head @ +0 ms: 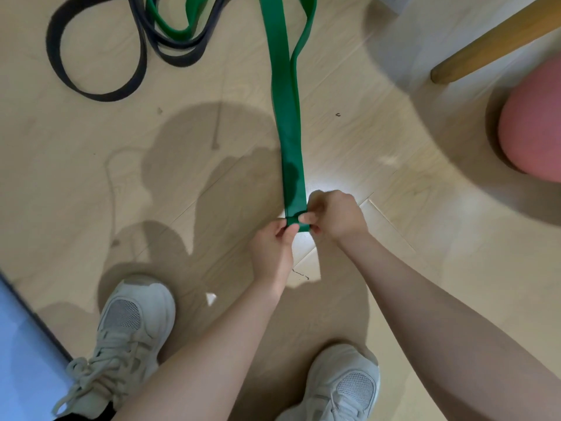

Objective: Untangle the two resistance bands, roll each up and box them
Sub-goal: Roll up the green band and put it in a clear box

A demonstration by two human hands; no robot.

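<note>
**Already folded over at the near end, the green band sits pinched in both hands**

Down at the near end, the green band [291, 141] is turned over on itself into a short fold, and that fold is where both hands meet. The left hand [271, 253] pinches the fold's left side, thumb on top and fingers curled beneath. The right hand [335, 215] pinches its right side, fingers bent over the band's edge and knuckles up. The two hands are just beside each other, with only the width of the band between them.

From the fold the band runs away from the person as a flat doubled strip lying on the floor [379, 238]. Farther off its two layers part into an open loop that leaves the frame at the top.

To the upper left lies the black band [57, 53], well apart from the hands. It is sprawled in loose loops on the floor. A second stretch of green lies inside those loops, and the two cross near the top edge; whether they are truly knotted there I cannot tell.

Two pale sneakers stand near the bottom, the left shoe [127, 329] and the right shoe [343, 387], either side of the forearms. A wooden leg [491, 41] slants in at the upper right. Below it sits a pink ball [534, 129]. A bluish panel [21, 344] fills the lower left corner.
</note>
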